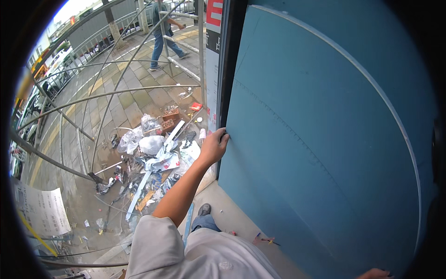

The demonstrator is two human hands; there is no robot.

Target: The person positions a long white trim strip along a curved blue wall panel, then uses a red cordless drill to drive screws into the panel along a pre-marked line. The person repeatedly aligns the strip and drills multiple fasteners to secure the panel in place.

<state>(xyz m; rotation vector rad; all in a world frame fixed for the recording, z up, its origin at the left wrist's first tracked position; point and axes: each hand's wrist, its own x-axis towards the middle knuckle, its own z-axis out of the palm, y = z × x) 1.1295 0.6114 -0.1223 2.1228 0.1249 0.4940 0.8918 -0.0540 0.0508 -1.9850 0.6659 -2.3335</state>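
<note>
A large blue-teal panel point(297, 121) stands upright in front of me, with a thin ruler-like line of marks running slantwise across it and a pale curved edge strip point(371, 88) at the right. My left hand point(213, 146) is closed on the panel's left edge, beside a dark vertical frame point(231, 65); some of its fingertips are hidden. At the bottom right, my right hand point(374, 273) shows only in part, close to the panel's lower portion. Its fingers are mostly cut off by the picture's edge.
Metal scaffold pipes point(139, 89) cross the left side. Beneath them lies a rubbish heap point(153, 156) of plastic bags, torn sheets, strips and bricks point(170, 116). Beyond, a person point(163, 39) walks on the pavement. A dark-handled tool point(269, 241) lies by the panel's base.
</note>
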